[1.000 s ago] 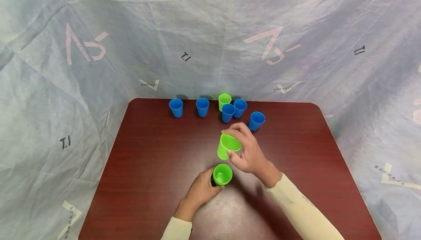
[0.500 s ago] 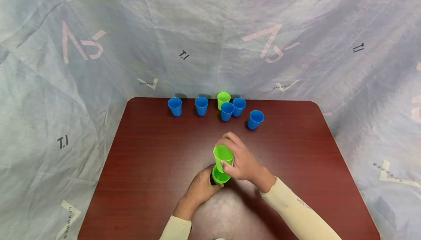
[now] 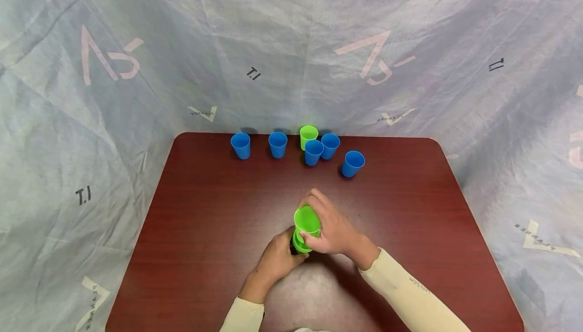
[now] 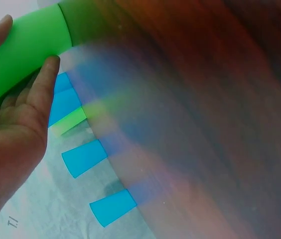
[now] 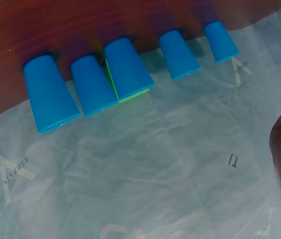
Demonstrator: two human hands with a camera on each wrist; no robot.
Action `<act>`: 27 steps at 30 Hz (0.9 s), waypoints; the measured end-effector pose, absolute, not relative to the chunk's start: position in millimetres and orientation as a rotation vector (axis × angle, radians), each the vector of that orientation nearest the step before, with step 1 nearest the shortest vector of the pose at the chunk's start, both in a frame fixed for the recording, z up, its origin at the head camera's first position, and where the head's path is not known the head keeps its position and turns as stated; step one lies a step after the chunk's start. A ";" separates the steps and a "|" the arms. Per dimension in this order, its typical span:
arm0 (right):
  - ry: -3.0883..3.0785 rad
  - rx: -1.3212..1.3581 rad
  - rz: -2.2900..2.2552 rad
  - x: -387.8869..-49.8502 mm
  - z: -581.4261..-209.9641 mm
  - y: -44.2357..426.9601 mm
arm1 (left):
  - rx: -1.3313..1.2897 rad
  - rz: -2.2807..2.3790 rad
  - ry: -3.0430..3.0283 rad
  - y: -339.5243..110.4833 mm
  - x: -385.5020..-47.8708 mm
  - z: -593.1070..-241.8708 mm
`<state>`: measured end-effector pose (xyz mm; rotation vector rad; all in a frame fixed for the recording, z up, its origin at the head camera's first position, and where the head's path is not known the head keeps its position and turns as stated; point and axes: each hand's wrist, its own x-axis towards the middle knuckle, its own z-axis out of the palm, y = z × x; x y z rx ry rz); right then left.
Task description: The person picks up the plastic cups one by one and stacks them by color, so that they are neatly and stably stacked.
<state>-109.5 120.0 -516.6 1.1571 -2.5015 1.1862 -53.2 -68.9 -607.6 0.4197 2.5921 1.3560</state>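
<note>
Spreading wide, desk [image 3: 196,220] leaves open room left and right; blue cups [image 3: 240,146] stand near far edge. Left hand [image 3: 275,257] curls fingers [image 4: 45,82] round green cup stack [image 3: 298,245] over desk middle; right hand [image 3: 334,228] pinches upper green cup [image 3: 307,220] at stack's mouth. Cup looks light, stiff, maybe slick; best held by outer wall.

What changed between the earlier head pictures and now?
The right hand drew its green cup back and slightly left, to the mouth of the green stack; how far in is unclear. Nothing was grasped or released. Unchanged: the left hand holding that stack, the blue cups, the far green cup.
</note>
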 end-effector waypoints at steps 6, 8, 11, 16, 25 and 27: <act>-2.533 1.205 1.188 -107.1 -522.6 118.4 | 0.459 1.388 2.616 -70.6 -53.3 -607.8; -2.530 1.232 1.173 -106.9 -525.0 117.5 | 0.464 1.409 2.609 -70.9 -52.9 -607.8; -2.516 1.265 1.144 -107.0 -529.4 116.9 | 0.470 1.434 2.595 -71.0 -52.1 -608.5; -2.499 1.272 1.104 -107.5 -535.7 116.4 | 0.475 1.466 2.571 -70.8 -51.3 -608.0; -2.509 1.234 1.050 -107.8 -545.0 119.1 | 0.516 1.437 2.609 -70.0 -52.3 -607.0; -2.517 1.229 1.042 -108.1 -546.5 119.6 | 0.530 1.436 2.617 -70.3 -52.3 -606.5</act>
